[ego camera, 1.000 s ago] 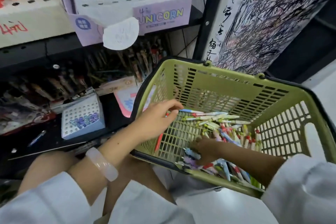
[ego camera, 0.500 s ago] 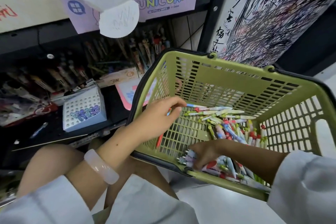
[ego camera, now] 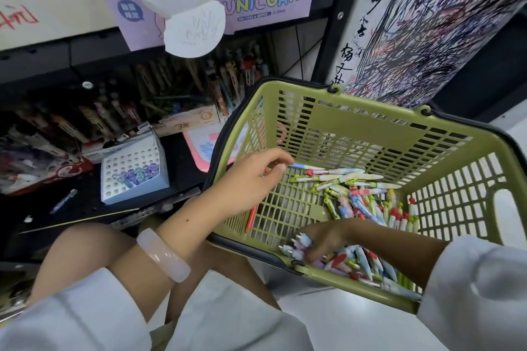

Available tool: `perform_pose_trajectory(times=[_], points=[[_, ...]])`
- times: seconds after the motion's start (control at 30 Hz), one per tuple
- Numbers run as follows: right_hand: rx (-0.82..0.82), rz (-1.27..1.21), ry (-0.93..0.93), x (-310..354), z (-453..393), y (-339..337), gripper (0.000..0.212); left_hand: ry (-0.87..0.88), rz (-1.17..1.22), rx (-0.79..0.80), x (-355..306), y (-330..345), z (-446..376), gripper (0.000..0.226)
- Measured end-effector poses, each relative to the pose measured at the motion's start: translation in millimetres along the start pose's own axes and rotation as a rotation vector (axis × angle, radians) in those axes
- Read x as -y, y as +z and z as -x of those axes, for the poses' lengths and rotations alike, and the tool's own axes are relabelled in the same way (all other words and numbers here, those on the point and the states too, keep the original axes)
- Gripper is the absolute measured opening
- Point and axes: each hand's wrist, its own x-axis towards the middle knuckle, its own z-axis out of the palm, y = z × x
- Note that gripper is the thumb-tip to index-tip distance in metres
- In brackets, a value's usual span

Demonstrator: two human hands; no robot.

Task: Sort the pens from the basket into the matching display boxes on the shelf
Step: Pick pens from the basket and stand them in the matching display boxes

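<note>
A green plastic basket [ego camera: 370, 120] sits tilted at the right, holding several pastel pens [ego camera: 368, 196] piled along its lower right side. My left hand [ego camera: 251, 179] reaches over the basket's left rim and pinches a red pen [ego camera: 252, 215] that hangs below the palm, fingertips touching a blue-tipped pen [ego camera: 302, 166]. At the near rim, my right hand [ego camera: 322, 239] grips a bunch of purple and blue pens [ego camera: 298, 245]. A purple UNICORN display box [ego camera: 265, 6] stands on the upper shelf. A small white box [ego camera: 134, 171] with purple-topped pens rests on the lower shelf.
The dark lower shelf [ego camera: 85, 202] carries packed pens [ego camera: 199, 82] at its back, a pink-edged card [ego camera: 199, 148] and a loose pen [ego camera: 62, 201]. A scribbled test-paper panel [ego camera: 427, 23] rises behind the basket. My knees [ego camera: 94, 248] are below the left arm.
The view has tipped down slightly, so the shelf boxes sit higher in frame. My right hand has gathered the purple pens closer to the near rim. My left hand stays at the blue-tipped pen.
</note>
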Motion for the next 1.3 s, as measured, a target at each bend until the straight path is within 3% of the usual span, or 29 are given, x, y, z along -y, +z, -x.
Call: perform_pose_trajectory(times=[0.1, 0.17, 0.27, 0.33, 0.4, 0.47, 0.57, 0.7, 0.77, 0.93, 1.07, 1.2, 1.3], points=[[-0.091, -0.16, -0.05, -3.4, 7.2, -8.3, 0.017, -0.008, 0.038, -0.006, -1.1, -1.0, 1.3, 0.022], [-0.242, -0.306, -0.068, -0.3, 13.9, -22.4, 0.027, -0.009, 0.066, -0.025, -0.2, -1.6, 1.3, 0.021], [-0.451, -0.78, -0.294, 25.1, 30.7, -48.5, 0.019, -0.037, 0.129, -0.118, 0.5, -1.2, -0.3, 0.023], [-0.491, -1.102, -0.424, 49.6, 46.5, -65.3, 0.021, -0.118, 0.212, -0.177, -0.3, -1.6, -1.6, 0.036], [-0.506, -1.19, -0.519, 75.6, 62.0, -77.8, 0.026, -0.219, 0.328, -0.124, -3.6, -2.5, -1.5, 0.06], [-0.517, -1.188, -0.606, 103.9, 74.1, -83.5, 0.029, -0.248, 0.463, -0.041, -11.3, -3.7, -0.4, 0.069], [-0.561, -1.16, -0.676, 141.1, 85.0, -82.4, 0.029, -0.17, 0.631, -0.043, -26.1, -8.9, 2.2, 0.06], [-0.859, -0.714, -0.602, 176.9, 97.1, -74.7, 0.026, -0.068, 0.673, -0.144, -39.5, -26.6, 15.3, 0.022], [-0.938, -0.612, -0.628, 189.4, 102.9, -74.0, 0.025, -0.004, 0.655, -0.18, -39.8, -35.4, 23.8, 0.006], [-1.115, -0.548, -0.681, 211.5, 112.1, -75.7, 0.014, 0.077, 0.695, -0.327, -41.8, -58.3, 45.2, 0.008], [-1.112, -0.498, -0.731, 233.2, 112.3, -77.0, 0.009, 0.125, 0.686, -0.398, -44.0, -76.8, 59.1, 0.01], [-1.176, -0.666, -0.823, 259.7, 116.4, -93.4, 0.008, 0.135, 0.687, -0.489, -44.6, -95.9, 68.1, 0.009], [-1.148, -0.649, -0.829, 273.9, 116.4, -104.8, 0.005, 0.127, 0.705, -0.518, -45.4, -110.1, 70.8, 0.012]])
